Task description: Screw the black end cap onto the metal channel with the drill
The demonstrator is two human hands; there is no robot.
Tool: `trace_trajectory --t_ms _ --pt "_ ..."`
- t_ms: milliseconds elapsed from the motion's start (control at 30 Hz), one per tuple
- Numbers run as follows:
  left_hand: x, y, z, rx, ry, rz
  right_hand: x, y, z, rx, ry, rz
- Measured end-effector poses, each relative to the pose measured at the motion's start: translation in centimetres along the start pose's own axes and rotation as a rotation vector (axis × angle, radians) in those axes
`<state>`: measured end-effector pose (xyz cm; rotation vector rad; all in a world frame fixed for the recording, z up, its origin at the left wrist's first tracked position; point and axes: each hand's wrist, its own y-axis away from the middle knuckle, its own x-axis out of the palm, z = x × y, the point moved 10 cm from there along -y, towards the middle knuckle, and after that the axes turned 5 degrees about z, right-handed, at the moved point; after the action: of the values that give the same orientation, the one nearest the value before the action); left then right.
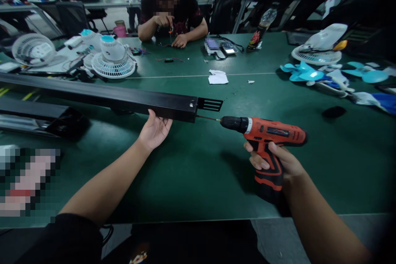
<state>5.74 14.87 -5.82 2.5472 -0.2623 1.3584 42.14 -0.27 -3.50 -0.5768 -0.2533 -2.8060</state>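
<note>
My right hand (272, 163) is wrapped round the handle of an orange and black cordless drill (269, 132). Its long thin bit (208, 117) points left and meets the end of a long black rectangular beam (148, 101). From that end sticks out a flat slotted black tab (210, 104), just above the bit. My left hand (155, 131) supports the beam near this end from below and in front, thumb on the near side; the other fingers go out of sight under it. The beam runs off to the left edge of the view.
Another black beam (34, 117) lies at the left. White fan parts (113, 64) stand at the back left, blue fan blades (301, 72) at the right. A bottle (261, 29) and paper scraps (218, 77) are on the green table (192, 181). A person (173, 8) sits opposite.
</note>
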Motion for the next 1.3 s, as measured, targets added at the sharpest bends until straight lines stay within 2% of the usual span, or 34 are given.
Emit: trace_trajectory --t_ms 167,333,600,967,1300 --pt "-0.44 0.01 -0.05 0.002 -0.028 -0.016 0.13 -0.07 0.05 -0.001 -0.017 0.014" --pt "0.01 0.13 -0.12 0.009 -0.021 -0.012 0.29 -0.1 0.3 -0.017 -0.003 -0.004" --pt "0.06 0.08 -0.09 0.006 -0.005 0.001 0.37 -0.07 -0.2 0.055 0.075 0.053" --pt "-0.01 0.1 -0.24 0.013 -0.05 -0.026 0.9 0.0 -0.06 0.055 0.049 0.061" --pt "0.36 0.26 -0.25 -0.002 -0.011 -0.014 0.07 -0.16 -0.02 -0.022 -0.023 -0.002"
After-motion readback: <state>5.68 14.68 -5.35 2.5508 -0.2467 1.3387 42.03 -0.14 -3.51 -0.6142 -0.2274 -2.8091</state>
